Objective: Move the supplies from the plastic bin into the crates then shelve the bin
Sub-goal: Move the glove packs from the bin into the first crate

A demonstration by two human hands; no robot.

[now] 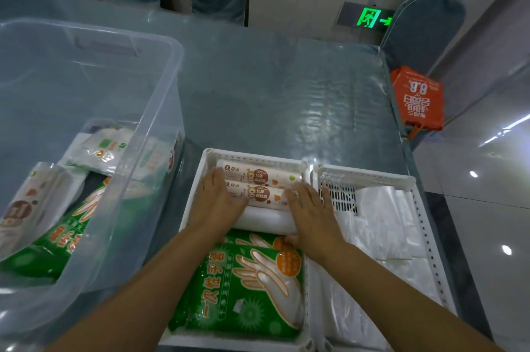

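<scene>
A clear plastic bin (pixel 160 70) stands at the left and holds a green glove pack (pixel 54 245), white packets (pixel 106 151) and a wrapped roll (pixel 25 205). A white crate (pixel 198 176) in the middle holds two printed rolls (pixel 258 176), a plain white roll (pixel 263 219) and a green glove pack (pixel 246 288). My left hand (pixel 218 202) and my right hand (pixel 309 214) press on the two ends of the white roll, fingers spread against the rolls. A second white crate (pixel 418 225) at the right holds clear plastic bags (pixel 381 231).
The crates and bin rest on a table with a glossy blue-grey cover (pixel 272 88). An orange bag (pixel 415 99) hangs off the table's right edge. A covered chair (pixel 424 27) stands behind it. Tiled floor lies to the right.
</scene>
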